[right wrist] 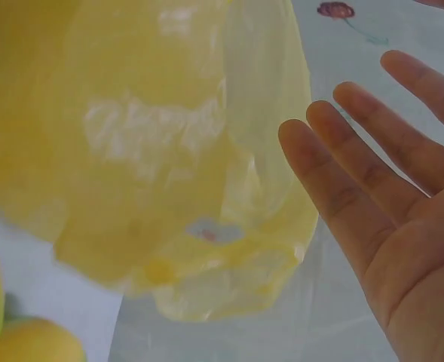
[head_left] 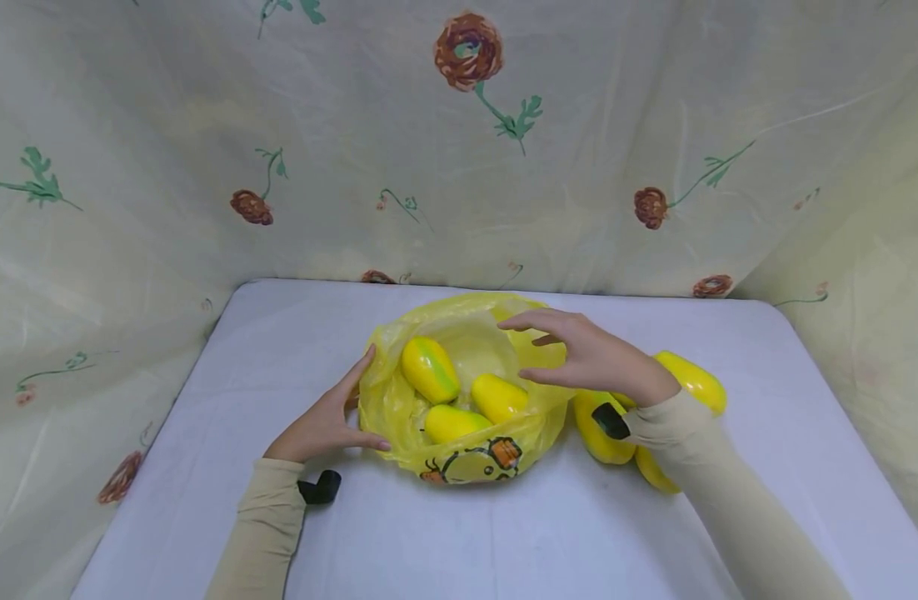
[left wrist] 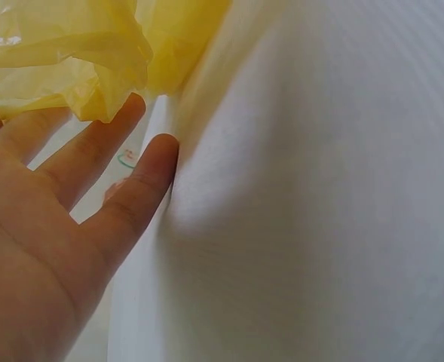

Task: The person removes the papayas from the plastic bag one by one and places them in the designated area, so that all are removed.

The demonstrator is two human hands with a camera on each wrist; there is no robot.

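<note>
A yellow plastic bag [head_left: 399,446] with a cartoon print sits wide at the mouth on the table. Inside it lie three yellow mangoes with green streaks: one mango [head_left: 429,369] at the left, another [head_left: 499,398] at the right, a third [head_left: 455,424] nearer the front. Against the bag's left side rests my left hand [head_left: 320,422], fingers spread and fairly straight; in the left wrist view, fingertips [left wrist: 135,105] touch the bag's edge. My right hand [head_left: 590,354] hovers over the right rim, holding nothing, and its extended fingers [right wrist: 342,181] show beside the yellow plastic in the right wrist view.
Several more mangoes [head_left: 691,381] lie on the table right of the bag, partly hidden under my right forearm. A white cloth covers the table [head_left: 429,542]. Behind and at both sides hangs a pale curtain [head_left: 339,108] with printed flowers.
</note>
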